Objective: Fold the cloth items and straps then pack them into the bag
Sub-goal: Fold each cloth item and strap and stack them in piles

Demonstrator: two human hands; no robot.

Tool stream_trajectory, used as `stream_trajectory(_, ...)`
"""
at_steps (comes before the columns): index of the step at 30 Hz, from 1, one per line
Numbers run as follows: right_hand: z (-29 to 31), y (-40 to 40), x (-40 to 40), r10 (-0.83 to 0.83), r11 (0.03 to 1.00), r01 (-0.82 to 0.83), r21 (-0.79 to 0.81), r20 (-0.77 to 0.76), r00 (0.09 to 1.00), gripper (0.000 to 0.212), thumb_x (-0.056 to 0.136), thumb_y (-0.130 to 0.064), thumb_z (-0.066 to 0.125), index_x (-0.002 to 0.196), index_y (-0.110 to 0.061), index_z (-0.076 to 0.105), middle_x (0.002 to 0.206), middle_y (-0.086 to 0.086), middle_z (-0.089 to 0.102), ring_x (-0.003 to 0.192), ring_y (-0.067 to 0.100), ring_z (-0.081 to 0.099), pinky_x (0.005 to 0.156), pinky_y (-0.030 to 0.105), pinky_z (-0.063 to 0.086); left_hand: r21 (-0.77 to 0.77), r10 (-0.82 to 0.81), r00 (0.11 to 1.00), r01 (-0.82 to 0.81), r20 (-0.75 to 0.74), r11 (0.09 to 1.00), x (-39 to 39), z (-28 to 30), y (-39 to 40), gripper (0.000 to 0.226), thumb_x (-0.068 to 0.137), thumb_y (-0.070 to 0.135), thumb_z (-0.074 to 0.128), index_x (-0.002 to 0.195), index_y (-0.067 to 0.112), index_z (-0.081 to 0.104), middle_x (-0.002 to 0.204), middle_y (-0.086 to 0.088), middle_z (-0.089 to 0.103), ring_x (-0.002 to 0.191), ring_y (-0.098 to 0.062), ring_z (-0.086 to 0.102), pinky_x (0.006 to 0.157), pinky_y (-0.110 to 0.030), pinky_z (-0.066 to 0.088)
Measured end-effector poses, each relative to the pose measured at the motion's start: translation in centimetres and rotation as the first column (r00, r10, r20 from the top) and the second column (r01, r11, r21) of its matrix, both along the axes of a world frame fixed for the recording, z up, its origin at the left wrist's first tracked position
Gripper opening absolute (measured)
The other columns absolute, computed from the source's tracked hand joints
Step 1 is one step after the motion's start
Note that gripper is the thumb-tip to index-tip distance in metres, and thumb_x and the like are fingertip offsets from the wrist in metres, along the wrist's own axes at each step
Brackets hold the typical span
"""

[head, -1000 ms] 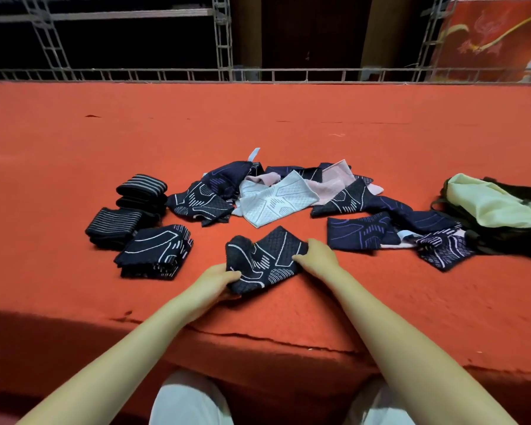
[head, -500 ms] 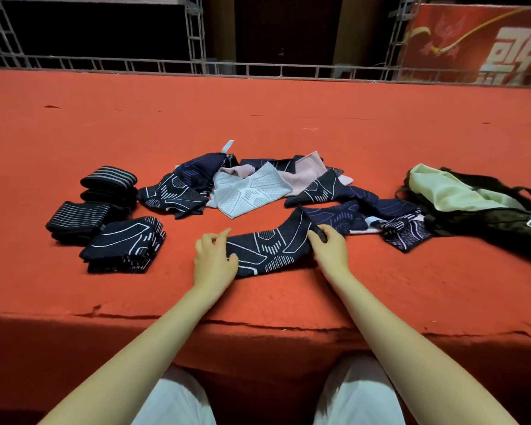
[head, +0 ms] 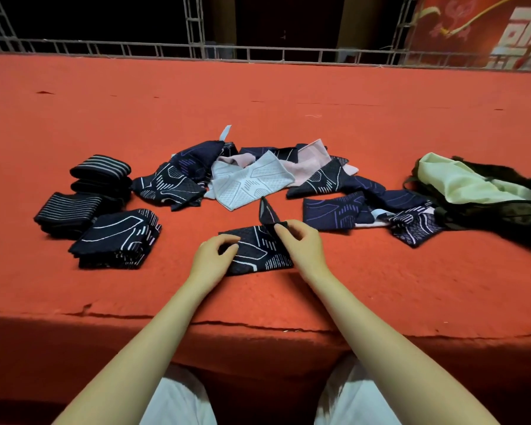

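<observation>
Half a second back the dark patterned cloth (head: 255,251) lay stretched out long between the hands; now its right end has been lifted and brought over toward the left, so that a pointed flap stands up above the right hand (head: 301,245).

The red-carpeted platform (head: 258,118) carries everything. Far out to the right of the right hand lies the bag (head: 497,207), dark, its mouth agape with a pale green lining showing. Beyond both hands sprawls the unfolded heap (head: 252,176) of navy, pink and pale grey pieces. Well off to the left of the left hand (head: 212,259) stand the folded piles (head: 117,237), striped ones behind, a patterned one in front.

The cloth being worked sits directly under and between the hands, near the platform's front edge. The right hand pinches the raised end between thumb and curled fingers. The left hand rests on the cloth's left part with fingers bent, pinning it; whether it grips an edge I cannot tell.

This looks like the middle of a fold on one piece, with much of the heap undone and nothing packed yet. The next move likely calls for laying the flap down flat over the left half, edges matched, and then setting the piece on the piles.
</observation>
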State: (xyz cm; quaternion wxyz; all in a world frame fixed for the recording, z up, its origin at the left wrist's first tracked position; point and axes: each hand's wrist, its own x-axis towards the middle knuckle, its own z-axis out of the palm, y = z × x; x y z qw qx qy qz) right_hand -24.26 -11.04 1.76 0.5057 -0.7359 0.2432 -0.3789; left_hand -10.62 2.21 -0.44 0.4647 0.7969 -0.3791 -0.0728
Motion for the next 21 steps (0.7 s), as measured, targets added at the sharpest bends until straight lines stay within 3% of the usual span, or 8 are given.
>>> stream_trajectory(4,-1.6,0.9,0.6,0.072,0.982,-0.098,-0.161,-0.164,0.984,0.029,0.093,-0.035,0.048,0.086,-0.023,0.073,0.088,-0.013,0.070,0.090,0.003,0.062,0.085,0.024,0.044,-0.074,-0.015,0.998,0.010,-0.068,0.997,-0.5,-0.2,0.2,0.020,0.093,0.019,0.056,0.110,0.022,0.064,0.105,0.004,0.070,0.101,-0.006,0.060,0.085,-0.016,0.039)
stream_trajectory(8,-2.7,0.3,0.9,-0.036,0.940,-0.007,-0.340,-0.120,0.992,0.025,0.082,-0.016,0.050,0.096,-0.014,0.071,0.102,0.001,0.065,0.103,0.016,0.057,0.095,0.028,0.042,-0.088,-0.015,0.996,0.008,-0.085,0.996,-0.6,-0.1,0.2,0.019,0.093,0.018,0.055,0.110,0.024,0.061,0.101,0.005,0.071,0.103,-0.006,0.061,0.088,-0.018,0.042)
stream_trajectory(10,-3.1,0.1,1.1,-0.131,0.945,0.088,-0.315,-0.120,0.984,0.030,0.077,-0.008,0.053,0.102,-0.012,0.068,0.106,0.004,0.062,0.103,0.018,0.056,0.094,0.036,0.046,-0.044,0.021,0.998,-0.024,-0.052,0.999,-0.8,0.0,0.0,0.019,0.093,0.020,0.055,0.110,0.025,0.062,0.101,0.005,0.072,0.104,-0.008,0.062,0.089,-0.023,0.041)
stream_trajectory(14,-3.1,0.0,1.2,-0.177,0.970,0.140,-0.199,-0.182,0.967,0.034,0.078,-0.008,0.062,0.111,-0.013,0.065,0.111,0.004,0.063,0.103,0.019,0.059,0.092,0.041,0.049,0.152,0.092,0.978,-0.121,0.186,0.981,-0.8,0.9,-1.1,0.026,0.092,0.033,0.054,0.117,0.032,0.058,0.097,0.011,0.071,0.104,-0.010,0.060,0.090,-0.029,0.026)
stream_trajectory(19,-2.9,0.2,1.2,-0.184,0.961,0.134,-0.243,-0.199,0.962,0.033,0.078,-0.009,0.061,0.111,-0.012,0.066,0.112,0.004,0.064,0.105,0.019,0.059,0.093,0.040,0.047,0.194,0.049,0.998,-0.057,0.044,0.979,-1.5,2.2,-3.4,0.040,0.086,0.033,0.062,0.125,0.034,0.053,0.093,0.010,0.063,0.095,-0.010,0.059,0.090,-0.027,0.024)
stream_trajectory(21,-2.9,0.2,1.0,-0.189,0.962,0.138,-0.236,-0.210,0.959,0.033,0.080,-0.009,0.059,0.111,-0.012,0.066,0.112,0.004,0.063,0.104,0.019,0.059,0.093,0.039,0.047,0.180,0.051,0.998,-0.054,0.021,0.982,-1.8,1.7,-3.8,0.039,0.085,0.026,0.063,0.123,0.033,0.055,0.086,0.011,0.057,0.087,-0.010,0.056,0.096,-0.028,0.029)
